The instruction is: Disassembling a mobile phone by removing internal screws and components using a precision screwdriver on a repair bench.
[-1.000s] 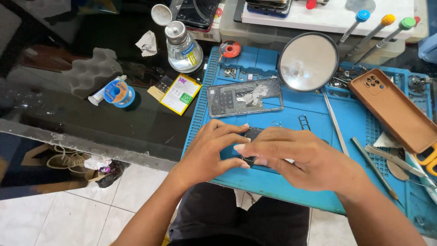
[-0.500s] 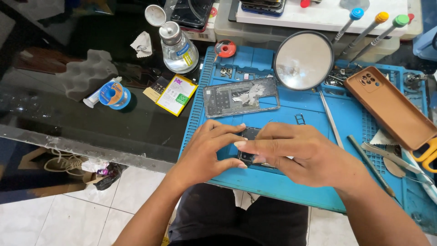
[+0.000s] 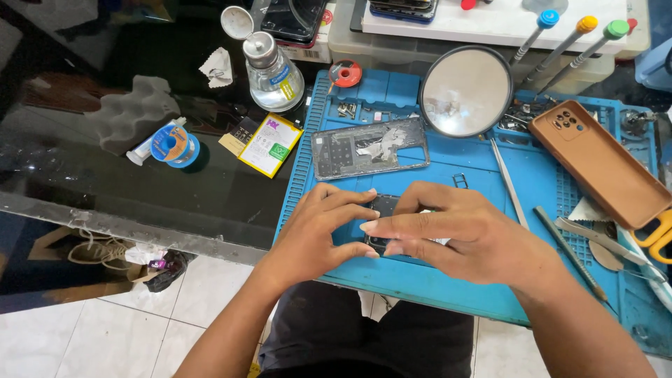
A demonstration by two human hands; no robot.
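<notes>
Little has shifted since the earlier frames — both hands keep their clasp at the near edge of the mat, and only the view has drifted slightly.

Item: left hand (image 3: 315,234) — fingers curled in narrow, tips pressed on the left end of a small dark phone part (image 3: 383,207); thumb under it at the front.
Item: right hand (image 3: 462,234) — laid across the same part, forefinger and thumb pinched on it; most of the piece is hidden beneath.
Item: dark phone part — held just above or on the blue work mat (image 3: 420,280), near its front edge; which, I cannot tell.
Item: grey phone frame (image 3: 369,148) — flat on the mat, behind the hands.
Item: round mirror (image 3: 467,92), tweezers (image 3: 509,183), brown phone case (image 3: 602,162) — to the right and rear.
Item: glass solvent bottle (image 3: 271,70), solder reel (image 3: 175,145), yellow battery (image 3: 270,145) — on the dark glass table (image 3: 84,182), left of the mat.

Hazards, as judged: the part sits close to the mat's front lip, so a slipped pinch could send it to the tiled floor (image 3: 105,329). Uneven pressure from two hands may flex or crack a thin piece. Small screws (image 3: 346,109) in the mat trays lie within a sleeve's sweep.
</notes>
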